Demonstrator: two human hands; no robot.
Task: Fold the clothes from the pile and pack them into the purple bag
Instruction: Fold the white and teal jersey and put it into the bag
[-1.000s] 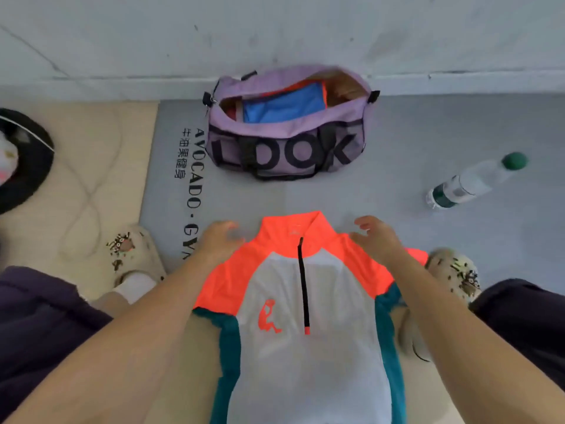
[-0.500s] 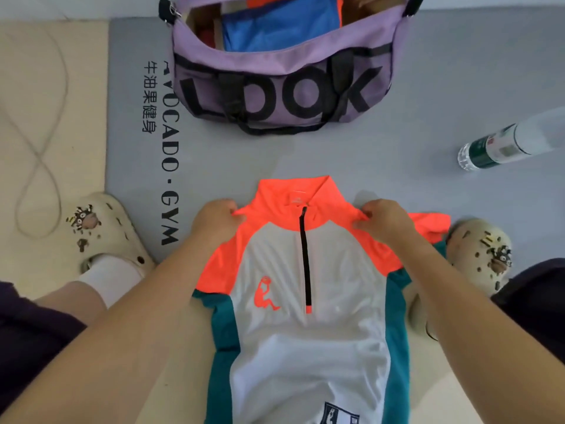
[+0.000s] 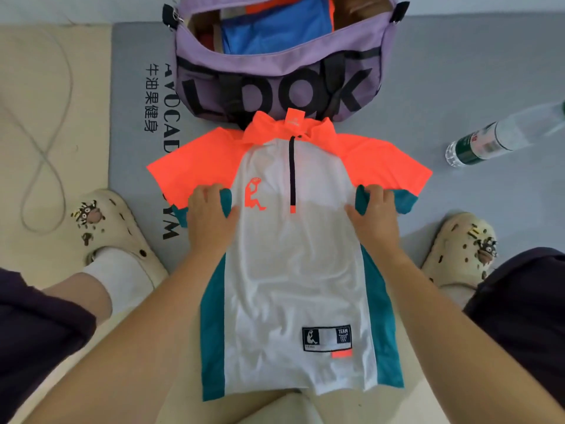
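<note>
Grey gym mat (image 3: 428, 71) on a beige floor, shirt laid flat in front of an open purple bag.

Mat carries black "AVOCADO GYM" lettering along its left edge. Purple bag (image 3: 275, 61) sits at the mat's far end, unzipped, with blue clothing (image 3: 275, 29) inside. Shirt (image 3: 290, 270), white with orange shoulders and teal side panels, lies face up, collar touching the bag's front, sleeves spread. Left hand (image 3: 209, 215) grips the teal fabric at the shirt's left armpit, fingers curled round it; right hand (image 3: 373, 215) grips the same spot on the right side. Cream clog (image 3: 113, 228) left of the shirt, another clog (image 3: 458, 249) to the right. Plastic water bottle (image 3: 495, 139) lies on its side on the mat, right of the shirt.
</note>
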